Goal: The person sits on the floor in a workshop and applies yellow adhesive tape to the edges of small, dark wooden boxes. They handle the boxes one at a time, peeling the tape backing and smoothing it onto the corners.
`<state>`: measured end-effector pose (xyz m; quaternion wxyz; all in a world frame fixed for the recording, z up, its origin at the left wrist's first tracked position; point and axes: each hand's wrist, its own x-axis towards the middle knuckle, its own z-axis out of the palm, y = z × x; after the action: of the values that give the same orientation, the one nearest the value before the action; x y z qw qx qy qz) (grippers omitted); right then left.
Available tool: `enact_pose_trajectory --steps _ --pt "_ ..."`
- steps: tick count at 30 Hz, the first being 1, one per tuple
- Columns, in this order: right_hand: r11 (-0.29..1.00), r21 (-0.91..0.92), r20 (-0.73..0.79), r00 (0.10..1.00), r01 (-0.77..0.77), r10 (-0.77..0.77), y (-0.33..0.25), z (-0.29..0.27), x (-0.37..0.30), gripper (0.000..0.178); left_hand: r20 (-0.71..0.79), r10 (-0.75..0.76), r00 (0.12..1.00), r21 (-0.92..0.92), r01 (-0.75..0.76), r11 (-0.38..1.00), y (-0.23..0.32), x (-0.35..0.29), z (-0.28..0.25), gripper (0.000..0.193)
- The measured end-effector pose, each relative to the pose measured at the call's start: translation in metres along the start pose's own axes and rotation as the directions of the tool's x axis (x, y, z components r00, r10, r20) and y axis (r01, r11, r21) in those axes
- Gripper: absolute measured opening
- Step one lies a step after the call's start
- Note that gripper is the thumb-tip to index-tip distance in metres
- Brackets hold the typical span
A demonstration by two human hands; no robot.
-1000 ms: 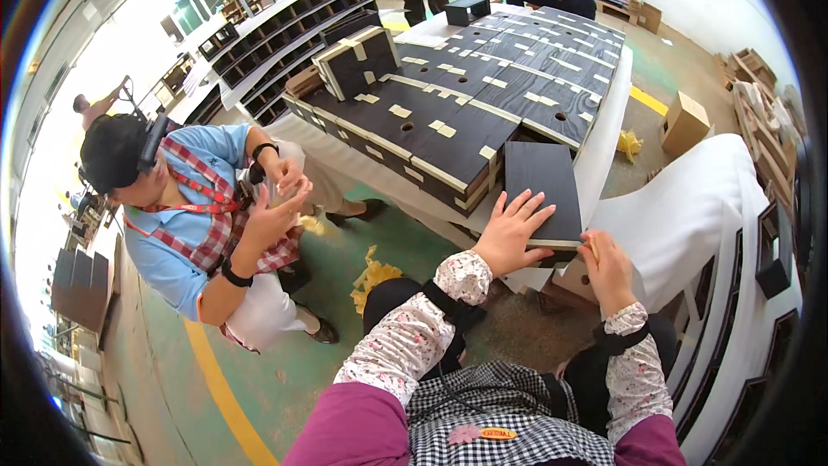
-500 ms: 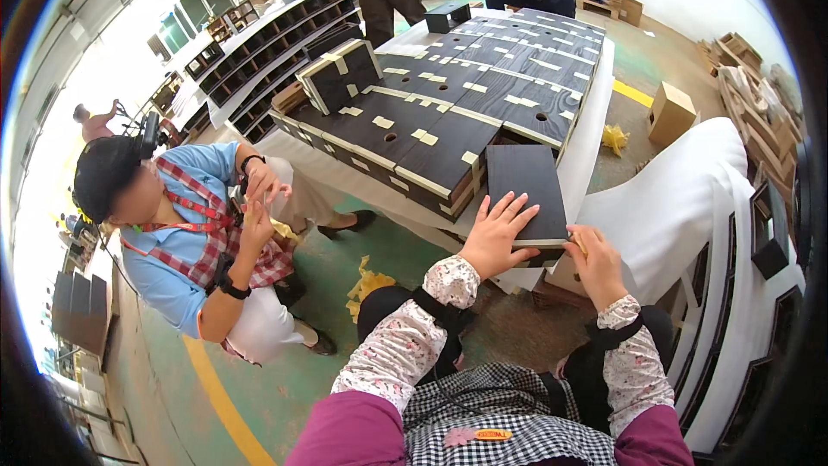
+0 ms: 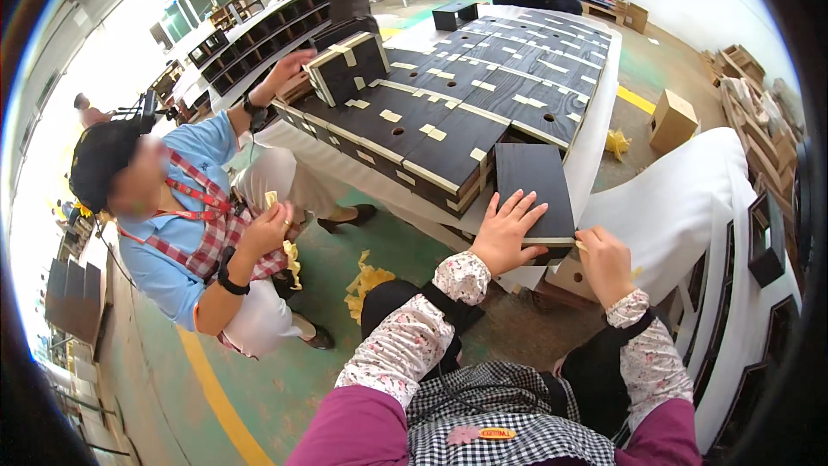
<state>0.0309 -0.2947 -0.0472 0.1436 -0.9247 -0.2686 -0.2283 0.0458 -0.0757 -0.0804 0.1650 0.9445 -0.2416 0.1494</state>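
Observation:
A black wooden box [image 3: 530, 177] lies at the near right corner of the covered table. My left hand [image 3: 507, 237] rests flat on its top near the front edge, fingers spread. At the box's front right corner, my right hand [image 3: 605, 261] is closed in a pinch. A bit of pale yellowish masking tape [image 3: 580, 246] shows at its fingertips; most of it is hidden by the fingers. Left of this box stand joined black panels [image 3: 448, 134] with pale tape strips across their seams.
On the left a co-worker [image 3: 185, 233] in a checked apron holds tape and touches a taped black box [image 3: 348, 69]. Crumpled yellow tape [image 3: 366, 280] lies on the floor. White foam sheeting [image 3: 664, 207] and a cardboard box [image 3: 671, 121] are at the right.
My right hand has moved slightly right, and the pale strip along the box's front edge no longer shows. The co-worker's far arm has reached out to the taped box.

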Motion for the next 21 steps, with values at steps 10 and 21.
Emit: enact_pose_trajectory --steps 10,21 --pt "0.844 -0.443 0.293 0.939 0.301 -0.181 -0.015 0.003 0.022 0.007 -0.022 0.017 1.0 0.011 -0.017 1.0 0.0 0.001 0.004 0.072" --pt "0.819 -0.421 0.379 0.896 0.389 -0.23 -0.014 0.003 0.031 0.007 0.008 0.002 1.0 0.008 -0.002 1.0 -0.002 0.001 0.001 0.073"
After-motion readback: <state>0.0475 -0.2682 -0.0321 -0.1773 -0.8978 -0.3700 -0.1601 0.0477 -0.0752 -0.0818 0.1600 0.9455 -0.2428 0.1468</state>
